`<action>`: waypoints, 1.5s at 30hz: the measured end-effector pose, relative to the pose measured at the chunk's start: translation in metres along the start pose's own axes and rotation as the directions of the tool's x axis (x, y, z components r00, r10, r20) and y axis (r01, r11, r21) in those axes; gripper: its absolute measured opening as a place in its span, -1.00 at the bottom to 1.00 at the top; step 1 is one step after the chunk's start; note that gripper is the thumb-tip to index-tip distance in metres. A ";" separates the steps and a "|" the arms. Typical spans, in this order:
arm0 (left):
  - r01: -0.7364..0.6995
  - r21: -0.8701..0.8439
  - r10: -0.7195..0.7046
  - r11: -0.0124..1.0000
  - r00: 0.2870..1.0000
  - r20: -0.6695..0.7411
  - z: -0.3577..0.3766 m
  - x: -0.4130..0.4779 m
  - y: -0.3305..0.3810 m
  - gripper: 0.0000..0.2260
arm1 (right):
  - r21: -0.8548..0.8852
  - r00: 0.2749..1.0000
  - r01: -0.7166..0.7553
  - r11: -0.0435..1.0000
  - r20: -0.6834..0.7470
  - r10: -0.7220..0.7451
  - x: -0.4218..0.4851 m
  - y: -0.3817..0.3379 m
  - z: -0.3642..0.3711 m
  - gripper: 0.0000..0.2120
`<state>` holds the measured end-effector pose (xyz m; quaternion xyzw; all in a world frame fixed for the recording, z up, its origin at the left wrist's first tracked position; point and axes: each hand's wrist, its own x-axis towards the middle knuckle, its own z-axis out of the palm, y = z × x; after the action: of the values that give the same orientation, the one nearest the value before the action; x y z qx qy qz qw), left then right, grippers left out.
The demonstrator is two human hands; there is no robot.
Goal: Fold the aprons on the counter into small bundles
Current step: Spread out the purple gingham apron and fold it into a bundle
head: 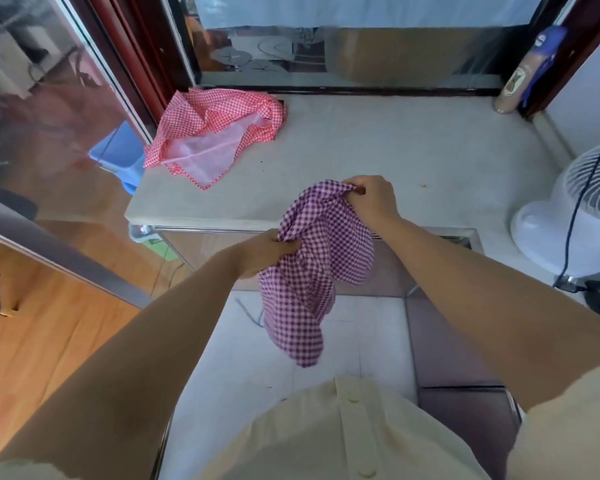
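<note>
The purple checked apron hangs bunched in the air just in front of the near edge of the counter, held up off the surface, with its loose lower end drooping toward 6 o'clock over the pale floor. The right hand grips the top of the cloth at about 1 o'clock from the apron's middle, fingers curled tight around a gathered fold. The left hand clutches the cloth's edge at 9 o'clock, fingers closed on a crumpled handful. Both forearms reach in from the bottom corners, above a pale yellow buttoned shirt at 6 o'clock. On the counter, well apart at 11 o'clock, a red checked apron lies crumpled and unfolded near the far left corner, its pale lining showing and one corner close to the counter's left edge. At 2 o'clock, in the counter's far right corner, a tall bottle with a blue top leans against the dark frame. At 3 o'clock, beside the counter's right end, stands a white fan with a dark cable running down across it. At 9 to 10 o'clock, behind the glass panel on the left, a blue stool shows.
</note>
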<state>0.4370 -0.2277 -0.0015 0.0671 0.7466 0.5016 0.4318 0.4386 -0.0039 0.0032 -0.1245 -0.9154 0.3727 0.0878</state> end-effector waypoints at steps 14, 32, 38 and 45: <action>0.047 -0.354 -0.105 0.934 0.984 -0.146 0.000 0.006 -0.012 -0.55 | 0.259 0.653 -0.494 0.830 0.741 0.157 -0.061 0.045 0.020 -0.64; 0.093 -0.480 -0.195 0.872 0.967 -0.166 -0.002 -0.010 -0.029 -0.58 | 0.208 0.860 -0.250 0.946 0.497 0.118 -0.081 0.056 0.055 -0.89; 0.082 -0.528 -0.180 0.845 0.974 -0.136 -0.010 -0.017 -0.026 -0.65 | 0.352 0.771 -0.419 0.837 0.624 0.123 -0.081 0.045 0.058 -0.81; 0.060 -0.560 -0.153 0.826 0.981 -0.121 -0.021 -0.021 -0.029 -0.60 | 0.400 0.742 -0.479 0.781 0.660 0.116 -0.076 0.038 0.070 -0.73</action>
<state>0.4451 -0.2674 -0.0097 -0.1433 0.6044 0.6748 0.3985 0.4991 -0.0461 -0.0778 -0.1204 -0.7143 0.6464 -0.2396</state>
